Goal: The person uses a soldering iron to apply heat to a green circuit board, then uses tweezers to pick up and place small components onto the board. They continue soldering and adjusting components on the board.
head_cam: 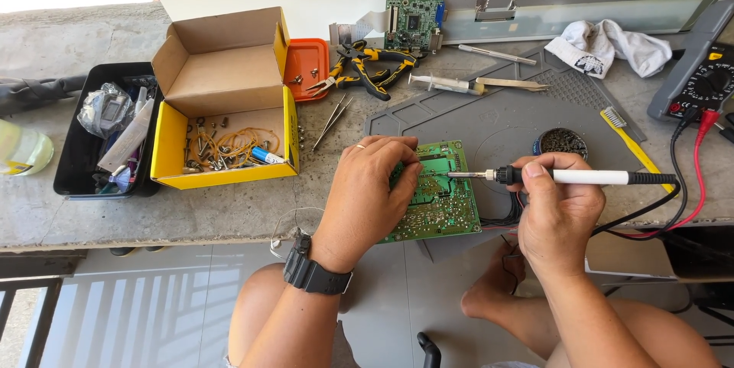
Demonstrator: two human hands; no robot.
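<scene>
At the front edge of the grey silicone work mat, the left hand presses down on the green printed circuit board. The right hand is clamped around the white-handled soldering iron, whose tip touches the board's solder side, apparently heating a joint; a steady tip matters now.

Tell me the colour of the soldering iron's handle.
White handle, black collar, clearest in the head view.

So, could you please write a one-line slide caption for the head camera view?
Right hand holds a soldering iron to a green circuit board steadied by the left hand.
</scene>
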